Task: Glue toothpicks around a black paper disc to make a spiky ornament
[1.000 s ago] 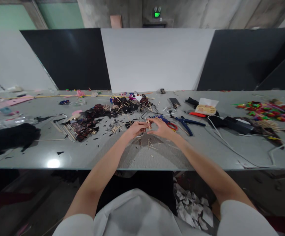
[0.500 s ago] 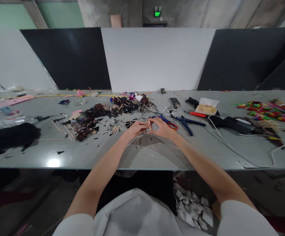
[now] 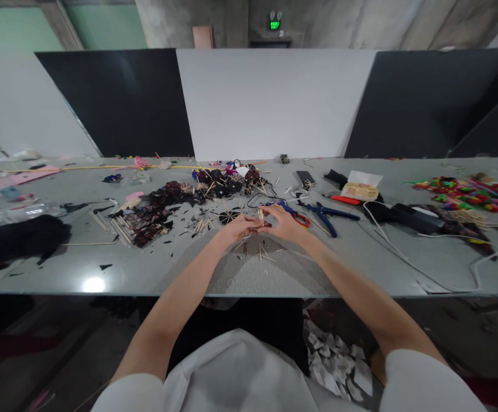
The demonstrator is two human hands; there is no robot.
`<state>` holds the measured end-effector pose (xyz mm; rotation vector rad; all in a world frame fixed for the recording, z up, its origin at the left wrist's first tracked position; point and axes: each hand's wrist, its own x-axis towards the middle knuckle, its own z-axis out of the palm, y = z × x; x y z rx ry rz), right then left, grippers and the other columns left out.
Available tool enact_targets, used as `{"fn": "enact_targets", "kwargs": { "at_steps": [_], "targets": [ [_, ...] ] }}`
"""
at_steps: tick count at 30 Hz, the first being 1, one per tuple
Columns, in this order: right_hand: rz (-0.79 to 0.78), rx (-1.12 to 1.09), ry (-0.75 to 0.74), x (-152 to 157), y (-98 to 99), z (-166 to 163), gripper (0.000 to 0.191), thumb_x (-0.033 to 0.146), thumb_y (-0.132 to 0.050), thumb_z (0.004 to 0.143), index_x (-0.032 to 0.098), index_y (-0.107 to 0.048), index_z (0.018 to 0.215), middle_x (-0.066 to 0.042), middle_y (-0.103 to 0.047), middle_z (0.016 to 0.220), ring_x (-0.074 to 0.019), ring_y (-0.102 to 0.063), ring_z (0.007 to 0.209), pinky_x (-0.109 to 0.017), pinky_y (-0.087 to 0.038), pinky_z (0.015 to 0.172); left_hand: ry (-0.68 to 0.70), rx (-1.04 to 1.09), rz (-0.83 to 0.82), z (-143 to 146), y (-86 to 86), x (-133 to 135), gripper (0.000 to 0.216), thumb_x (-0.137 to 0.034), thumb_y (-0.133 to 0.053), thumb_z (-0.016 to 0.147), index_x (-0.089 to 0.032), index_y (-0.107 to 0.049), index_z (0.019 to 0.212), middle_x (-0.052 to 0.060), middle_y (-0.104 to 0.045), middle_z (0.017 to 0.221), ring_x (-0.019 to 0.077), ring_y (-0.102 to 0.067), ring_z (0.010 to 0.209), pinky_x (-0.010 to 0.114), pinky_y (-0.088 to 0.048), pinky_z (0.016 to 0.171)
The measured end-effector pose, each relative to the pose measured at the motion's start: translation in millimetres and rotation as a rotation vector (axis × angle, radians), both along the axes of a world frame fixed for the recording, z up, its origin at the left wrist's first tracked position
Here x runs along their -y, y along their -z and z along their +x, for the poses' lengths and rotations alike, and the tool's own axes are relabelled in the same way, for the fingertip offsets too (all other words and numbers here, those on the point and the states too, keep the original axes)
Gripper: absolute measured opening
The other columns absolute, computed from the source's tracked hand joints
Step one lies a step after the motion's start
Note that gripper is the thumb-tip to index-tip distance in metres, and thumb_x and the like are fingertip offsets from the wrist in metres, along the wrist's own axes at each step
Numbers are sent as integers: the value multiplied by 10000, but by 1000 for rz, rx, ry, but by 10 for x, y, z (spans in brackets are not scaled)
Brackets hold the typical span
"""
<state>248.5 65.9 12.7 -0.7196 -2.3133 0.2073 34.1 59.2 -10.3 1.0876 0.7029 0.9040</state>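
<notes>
My left hand [image 3: 237, 226] and my right hand [image 3: 287, 224] meet above the grey table, fingertips touching. Both are closed around a few short wooden sticks [image 3: 260, 213], whose pale ends poke up between the fingers; the lower part is hidden. Just left of my left hand lies a black disc with sticks fanned out on it [image 3: 228, 217]. Loose thin sticks [image 3: 263, 252] are scattered on the table below my hands. Beyond my right hand lie red-handled scissors [image 3: 303, 220] and a blue glue gun [image 3: 275, 203], partly covered by the fingers.
Dark blue pliers [image 3: 328, 214] lie to the right, with an orange cutter [image 3: 346, 199] behind them. A pile of dark fabric and sticks [image 3: 150, 223] spreads to the left. A white cable [image 3: 386, 246] loops across the right side. Colourful pieces [image 3: 459, 191] lie farther right.
My left hand's fingers have shifted in closer to my right hand and lower on the sticks. More of the black disc now shows beside it.
</notes>
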Motion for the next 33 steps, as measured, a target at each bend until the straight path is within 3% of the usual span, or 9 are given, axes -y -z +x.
{"fn": "enact_targets", "kwargs": {
  "at_steps": [8,14,23,28,33],
  "targets": [
    [6,39,-64,21,-14,12,859,624,-748,859,296,-415,1580,-118,-649,1345,-334,-578,1259,-551,-426,1133,23,-16,-13,-18,-28,12,353,-352,-966,632,-105,-822,839,168,-800,931,219,-729,841,350,-533,838],
    [-13,-20,-40,63,-59,-13,777,628,-759,846,283,-526,1502,-115,-675,1314,-329,-602,1240,-544,-451,1111,33,-12,-20,-19,-22,19,342,-338,-969,620,-118,-820,835,149,-801,909,185,-721,806,334,-536,862],
    [-17,-38,-47,105,-107,-14,654,512,-755,888,275,-557,1464,-110,-676,1340,-315,-603,1249,-541,-437,1118,30,18,-21,3,-19,29,330,-332,-963,636,-116,-815,836,160,-795,971,173,-711,806,296,-540,788],
    [-31,-21,-19,104,-98,-22,674,532,-775,863,279,-567,1452,-109,-678,1344,-325,-598,1272,-574,-387,1158,-3,40,-16,22,-69,70,347,-338,-950,665,-130,-802,899,137,-790,939,156,-706,755,302,-547,778],
    [-28,21,3,56,-79,-28,721,586,-748,871,290,-524,1489,-111,-659,1366,-329,-582,1285,-564,-375,1165,-67,32,21,31,-93,85,336,-359,-955,651,-114,-785,805,124,-777,874,166,-701,747,317,-550,790]
  ]
}}
